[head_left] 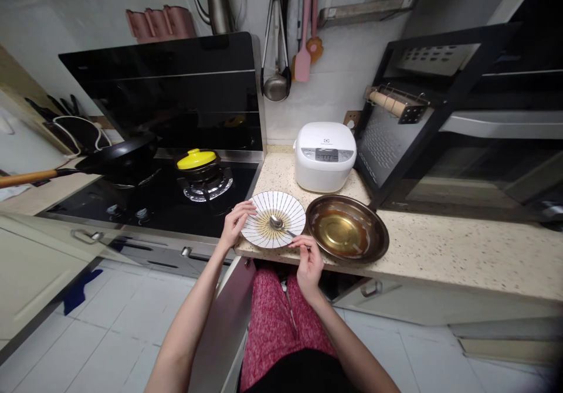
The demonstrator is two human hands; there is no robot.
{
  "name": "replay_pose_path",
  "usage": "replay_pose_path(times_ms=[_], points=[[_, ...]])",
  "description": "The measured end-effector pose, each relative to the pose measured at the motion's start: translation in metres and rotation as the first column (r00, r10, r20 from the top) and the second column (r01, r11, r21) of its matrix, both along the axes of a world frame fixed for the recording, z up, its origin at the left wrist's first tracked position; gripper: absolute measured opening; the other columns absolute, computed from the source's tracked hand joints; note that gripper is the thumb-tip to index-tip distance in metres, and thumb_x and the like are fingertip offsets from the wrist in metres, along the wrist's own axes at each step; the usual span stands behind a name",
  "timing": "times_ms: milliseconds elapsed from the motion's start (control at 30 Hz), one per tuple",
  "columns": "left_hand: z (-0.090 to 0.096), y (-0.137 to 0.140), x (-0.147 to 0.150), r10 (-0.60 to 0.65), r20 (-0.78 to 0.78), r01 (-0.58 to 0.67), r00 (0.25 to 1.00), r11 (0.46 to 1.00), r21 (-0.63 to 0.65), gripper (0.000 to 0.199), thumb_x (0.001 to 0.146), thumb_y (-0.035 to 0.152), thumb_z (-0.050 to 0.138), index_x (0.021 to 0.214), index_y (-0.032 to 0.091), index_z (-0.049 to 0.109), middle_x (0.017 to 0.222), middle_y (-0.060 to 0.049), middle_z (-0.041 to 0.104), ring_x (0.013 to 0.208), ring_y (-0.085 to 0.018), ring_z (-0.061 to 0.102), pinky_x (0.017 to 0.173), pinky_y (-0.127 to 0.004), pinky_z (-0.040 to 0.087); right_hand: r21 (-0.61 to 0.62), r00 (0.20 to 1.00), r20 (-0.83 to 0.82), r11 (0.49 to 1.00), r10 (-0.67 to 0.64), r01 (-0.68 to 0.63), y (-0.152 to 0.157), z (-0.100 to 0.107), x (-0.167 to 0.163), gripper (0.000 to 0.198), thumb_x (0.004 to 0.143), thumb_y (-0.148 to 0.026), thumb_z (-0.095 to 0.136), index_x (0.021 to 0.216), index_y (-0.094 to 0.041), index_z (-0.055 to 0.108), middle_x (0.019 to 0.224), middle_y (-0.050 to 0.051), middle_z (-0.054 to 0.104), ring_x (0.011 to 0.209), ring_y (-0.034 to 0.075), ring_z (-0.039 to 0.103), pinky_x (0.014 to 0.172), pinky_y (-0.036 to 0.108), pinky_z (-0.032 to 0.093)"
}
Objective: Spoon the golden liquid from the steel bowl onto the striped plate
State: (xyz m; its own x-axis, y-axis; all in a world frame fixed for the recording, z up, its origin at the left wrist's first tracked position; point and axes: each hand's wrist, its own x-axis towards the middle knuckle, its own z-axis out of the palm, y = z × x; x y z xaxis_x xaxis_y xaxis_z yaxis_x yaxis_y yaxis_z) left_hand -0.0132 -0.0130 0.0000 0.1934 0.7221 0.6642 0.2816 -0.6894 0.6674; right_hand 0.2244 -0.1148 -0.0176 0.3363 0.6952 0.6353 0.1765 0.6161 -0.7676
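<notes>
A white plate [261, 203] with dark radiating lines sits at the front of the counter, a little yellowish liquid in its middle. My left hand [236, 222] is at the plate's left rim, fingers bent over the edge and thumb hidden, so it appears to hold the rim. In my right hand [310, 259] the handle of a metal spoon [276, 222] is pinched between thumb and fingers. The spoon's bowl lies over the plate's centre, in or just above the liquid. Close by on the right stands a wide metal basin [382, 234] with a brownish, wet-looking inside.
Behind the plate is a white rice cooker [325, 164]. A gas stove [167, 205] on the left carries a small pot with a yellow lid [196, 159] and a black wok [118, 157]. Below the counter, a cabinet door [229, 317] hangs ajar by my legs. An oven [484, 164] stands right.
</notes>
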Motion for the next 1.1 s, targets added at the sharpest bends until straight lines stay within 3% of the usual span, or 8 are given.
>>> replay_pose_path(times_ms=[567,1100], points=[[0.001,-0.001,0.001,0.009,0.004,-0.009,1.000,1.000,-0.006,0.037,0.103,0.042,0.053,0.098,0.020,0.081,0.112,-0.014,0.078,0.127,-0.033,0.063,0.111,-0.058,0.046,0.019,0.997,-0.078,1.000,-0.019,0.021,-0.014,0.024,0.011,0.024,0.107,-0.025,0.047,0.089,-0.022,0.063,0.090,0.005,0.070,0.085,0.019,0.070,0.080,0.037,0.058],[0.003,-0.001,0.000,-0.001,0.006,0.001,1.000,1.000,0.001,0.037,0.103,0.043,0.053,0.097,0.020,0.081,0.111,-0.013,0.078,0.127,-0.034,0.064,0.112,-0.058,0.047,0.080,0.974,-0.154,0.981,-0.164,0.177,-0.018,0.040,0.051,0.020,0.105,-0.027,0.052,0.090,-0.021,0.064,0.090,0.005,0.068,0.084,0.020,0.068,0.077,0.039,0.061]])
